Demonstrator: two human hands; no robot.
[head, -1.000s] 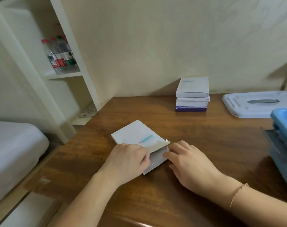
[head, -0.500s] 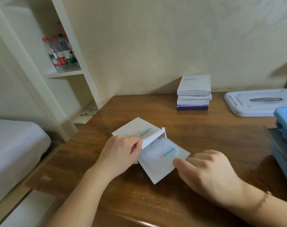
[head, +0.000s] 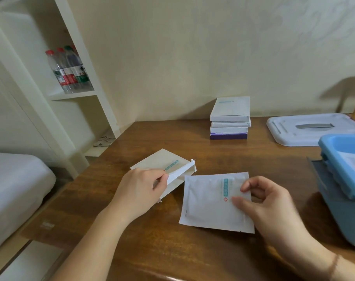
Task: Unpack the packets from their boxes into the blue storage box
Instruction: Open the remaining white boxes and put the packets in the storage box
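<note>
White and flat, the packet (head: 209,203) sat pinched at its right edge by our right hand (head: 273,207), clear of the open box (head: 162,171) our left hand (head: 140,191) gripped by its flap. Beyond, we saw stacked boxes (head: 230,118), a white lid (head: 310,128) and the blue storage box (head: 344,179) at right on the wooden table (head: 172,250).
</note>
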